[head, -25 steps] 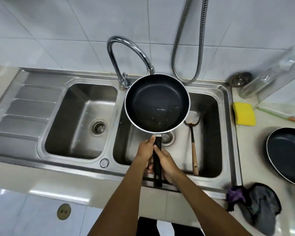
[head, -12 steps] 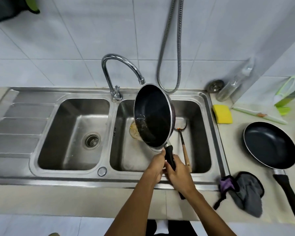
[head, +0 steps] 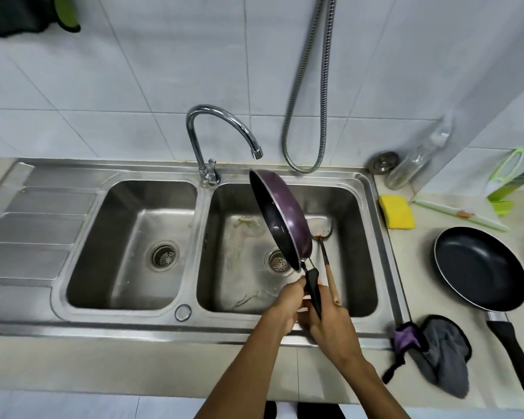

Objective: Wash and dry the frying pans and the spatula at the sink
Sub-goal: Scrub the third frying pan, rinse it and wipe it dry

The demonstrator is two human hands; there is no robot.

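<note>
A small frying pan [head: 282,219] with a purple outside and black inside hangs tipped on edge over the right basin [head: 354,252], its inside facing left. Both hands hold its black handle: my left hand [head: 286,303] grips from the left, my right hand [head: 330,322] from the right and below. A spatula [head: 325,252] with a wooden handle lies in the right basin behind the pan, its soiled metal head pointing away. Greasy residue lies on the basin floor. A second, larger black frying pan [head: 481,267] rests on the counter at right, handle toward me.
A chrome tap [head: 218,128] arches over the divider between the left basin [head: 133,246] and the right one. A yellow sponge [head: 396,211] lies right of the sink. A grey and purple cloth [head: 436,352] lies near the counter's front. A clear bottle [head: 412,167] stands by the wall.
The pan went from flat, inside up, to tipped on edge and further over, so its purple outside now shows. Residue has spilled onto the right basin floor. Both hands stayed on the handle.
</note>
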